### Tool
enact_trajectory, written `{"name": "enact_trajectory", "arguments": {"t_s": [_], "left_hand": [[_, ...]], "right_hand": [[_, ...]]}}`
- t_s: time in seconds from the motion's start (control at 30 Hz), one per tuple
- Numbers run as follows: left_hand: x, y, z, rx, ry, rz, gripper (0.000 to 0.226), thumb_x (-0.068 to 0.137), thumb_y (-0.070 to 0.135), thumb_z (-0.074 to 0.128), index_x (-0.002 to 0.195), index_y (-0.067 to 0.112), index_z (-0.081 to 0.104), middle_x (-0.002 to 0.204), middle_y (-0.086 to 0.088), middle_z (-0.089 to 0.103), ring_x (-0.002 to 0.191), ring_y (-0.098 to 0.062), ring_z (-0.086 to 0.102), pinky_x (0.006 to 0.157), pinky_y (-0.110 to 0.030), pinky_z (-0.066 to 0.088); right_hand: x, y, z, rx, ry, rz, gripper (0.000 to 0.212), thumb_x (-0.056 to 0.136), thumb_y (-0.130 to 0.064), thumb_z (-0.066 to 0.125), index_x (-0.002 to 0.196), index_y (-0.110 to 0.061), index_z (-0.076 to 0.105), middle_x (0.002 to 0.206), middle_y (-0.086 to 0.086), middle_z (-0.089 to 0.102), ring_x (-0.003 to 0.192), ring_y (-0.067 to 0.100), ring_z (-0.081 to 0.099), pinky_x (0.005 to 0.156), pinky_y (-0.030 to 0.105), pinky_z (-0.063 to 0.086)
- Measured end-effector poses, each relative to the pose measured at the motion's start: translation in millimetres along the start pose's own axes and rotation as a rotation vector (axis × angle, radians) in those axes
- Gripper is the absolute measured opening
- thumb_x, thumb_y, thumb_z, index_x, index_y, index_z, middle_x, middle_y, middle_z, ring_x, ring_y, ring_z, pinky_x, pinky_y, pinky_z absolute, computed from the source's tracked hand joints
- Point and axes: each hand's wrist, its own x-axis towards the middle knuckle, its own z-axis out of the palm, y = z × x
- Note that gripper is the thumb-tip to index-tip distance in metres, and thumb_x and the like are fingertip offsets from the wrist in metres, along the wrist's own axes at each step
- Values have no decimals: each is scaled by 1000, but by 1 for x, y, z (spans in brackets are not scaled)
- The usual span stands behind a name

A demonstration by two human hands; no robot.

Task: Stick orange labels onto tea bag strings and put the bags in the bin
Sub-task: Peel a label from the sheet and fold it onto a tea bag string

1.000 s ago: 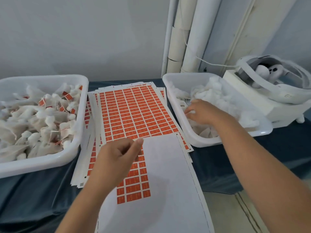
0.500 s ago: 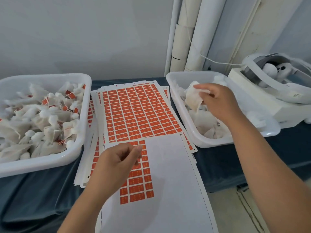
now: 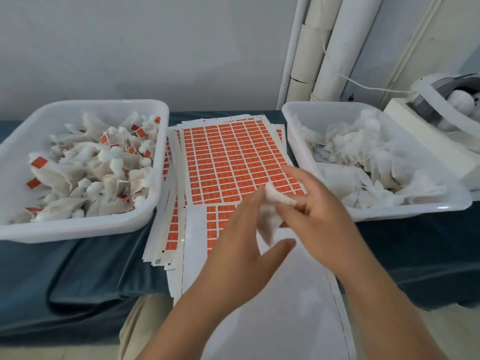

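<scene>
My right hand (image 3: pixel 319 216) grips a white tea bag (image 3: pixel 268 227) above the stack of orange label sheets (image 3: pixel 233 157) in the middle of the table. My left hand (image 3: pixel 241 250) is right beside the bag, with its fingertips at the bag's top and its thumb spread below. Motion blur hides whether a label sits on those fingers. The white bin (image 3: pixel 78 227) on the left holds tea bags with orange labels. A second white bin (image 3: pixel 389 214) on the right holds unlabelled bags.
A blank backing sheet (image 3: pixel 272 320) hangs over the table's front edge towards me. The table has a dark blue cloth (image 3: pixel 78 276). A white machine (image 3: pixel 426 120) stands at the back right, with white pipes (image 3: pixel 327 48) against the wall.
My right hand has carried a tea bag out of the right bin to the centre over the label sheets. My left hand has risen from the sheet to meet the bag.
</scene>
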Motion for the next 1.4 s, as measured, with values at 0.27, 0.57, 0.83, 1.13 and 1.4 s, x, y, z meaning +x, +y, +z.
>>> {"name": "enact_trajectory", "arguments": {"t_s": [0.27, 0.57, 0.83, 1.13, 1.4], "left_hand": [[8, -37, 0, -310, 24, -288, 34, 101, 39, 68, 130, 57, 62, 120, 36, 68, 111, 7, 68, 81, -11, 58], [-8, -39, -13, -576, 89, -577, 48, 80, 77, 54, 118, 50, 64, 107, 24, 74, 99, -4, 75, 81, -29, 62], [-14, -38, -20, -469, 67, -473, 46, 85, 72, 48, 121, 48, 62, 102, 31, 71, 95, 4, 73, 57, -10, 54], [-11, -42, -17, -244, -82, -268, 29, 86, 67, 59, 100, 45, 72, 99, 26, 71, 97, 0, 69, 69, -9, 55], [-31, -48, -11, -273, -68, -264, 40, 97, 59, 41, 80, 31, 63, 88, 12, 68, 91, -8, 68, 74, -15, 53]], "right_hand": [[-19, 13, 33, 98, -177, 35, 52, 90, -76, 36, 142, -75, 32, 146, -45, 42, 140, -3, 48, 116, 31, 45], [-17, 24, 42, -37, 104, 22, 44, 83, -76, 56, 119, -52, 64, 115, -35, 68, 108, -11, 63, 79, 8, 53], [-18, 30, 44, -139, 23, -36, 32, 89, -62, 54, 111, -46, 72, 109, -33, 73, 104, -11, 66, 89, 5, 50], [-17, 34, 37, 27, -56, -2, 27, 105, -32, 59, 79, -35, 68, 72, -10, 69, 73, 8, 67, 69, 17, 53], [-27, 47, 37, 529, -60, 100, 35, 96, -29, 55, 62, -24, 51, 60, 2, 49, 54, 10, 47, 63, 17, 49]]}}
